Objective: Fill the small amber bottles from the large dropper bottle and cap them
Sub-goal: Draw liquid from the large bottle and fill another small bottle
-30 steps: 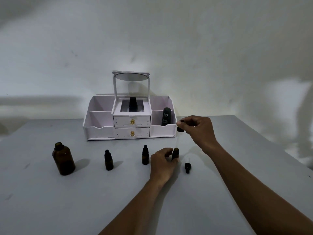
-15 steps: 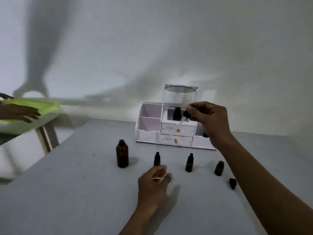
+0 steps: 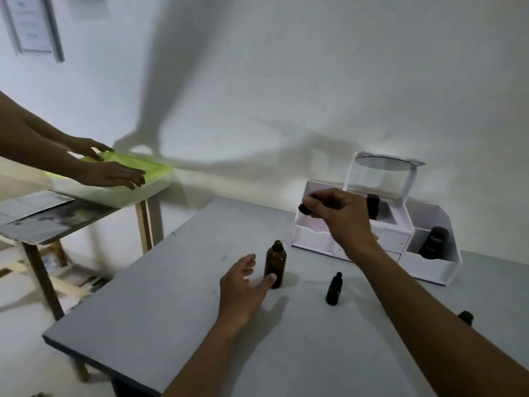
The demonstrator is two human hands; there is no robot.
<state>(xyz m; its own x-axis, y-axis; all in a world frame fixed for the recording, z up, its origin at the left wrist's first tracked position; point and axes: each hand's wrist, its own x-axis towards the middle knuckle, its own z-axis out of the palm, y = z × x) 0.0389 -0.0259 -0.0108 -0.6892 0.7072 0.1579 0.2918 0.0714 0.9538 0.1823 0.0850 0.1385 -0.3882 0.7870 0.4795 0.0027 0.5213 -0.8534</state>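
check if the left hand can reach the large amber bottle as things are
Probably yes: the left hand is open right beside the large amber bottle, thumb by its base, with nothing between them.

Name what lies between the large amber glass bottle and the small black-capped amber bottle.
Head view: only bare grey tabletop between the large amber glass bottle and the small black-capped amber bottle.
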